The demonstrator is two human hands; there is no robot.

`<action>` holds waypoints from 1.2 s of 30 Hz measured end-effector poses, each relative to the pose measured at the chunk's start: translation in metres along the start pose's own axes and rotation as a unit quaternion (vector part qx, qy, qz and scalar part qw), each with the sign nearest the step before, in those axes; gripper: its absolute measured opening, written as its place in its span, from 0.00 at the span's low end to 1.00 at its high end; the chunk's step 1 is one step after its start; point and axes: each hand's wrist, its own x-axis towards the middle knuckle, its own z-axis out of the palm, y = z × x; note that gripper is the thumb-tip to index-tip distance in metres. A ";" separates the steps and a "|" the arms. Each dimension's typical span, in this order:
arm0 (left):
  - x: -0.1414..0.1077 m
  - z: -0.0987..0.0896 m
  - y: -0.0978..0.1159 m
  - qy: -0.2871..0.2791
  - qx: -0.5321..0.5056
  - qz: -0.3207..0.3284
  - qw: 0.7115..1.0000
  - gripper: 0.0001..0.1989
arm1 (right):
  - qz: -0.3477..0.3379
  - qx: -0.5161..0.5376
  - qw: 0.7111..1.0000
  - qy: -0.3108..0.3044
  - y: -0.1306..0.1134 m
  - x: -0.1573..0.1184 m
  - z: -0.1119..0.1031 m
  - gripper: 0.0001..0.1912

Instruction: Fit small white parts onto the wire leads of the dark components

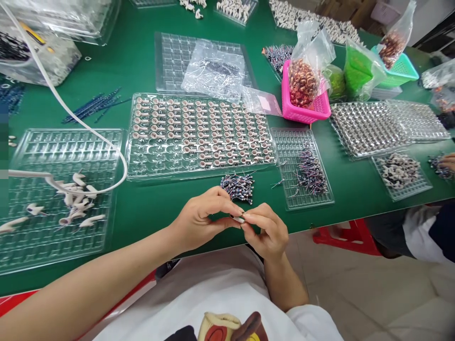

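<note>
Close to the table's front edge, my left hand (202,215) pinches a small white earbud shell (237,219) between thumb and forefinger. From the other side, the fingertips of my right hand (267,231) close at the same shell's end; a thin dark bit shows there, too small to name. Just beyond my fingers lies a pile of small wired parts (237,186) with pale tips. Behind it a clear tray (156,161) holds rows of white stemmed earbud shells, with bare slots toward its lower left.
White shells lie on a clear tray (24,199) at left, under a white cable (76,121). At right, a tray (284,156) carries more wired parts. A pink basket (305,112) holds bagged copper-coloured pieces. Another person's hand (448,161) shows at the far right.
</note>
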 end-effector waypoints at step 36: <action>-0.002 0.003 0.009 -0.031 0.170 -0.081 0.982 0.06 | 0.141 -0.088 0.986 -0.015 -0.002 0.001 0.001 0.05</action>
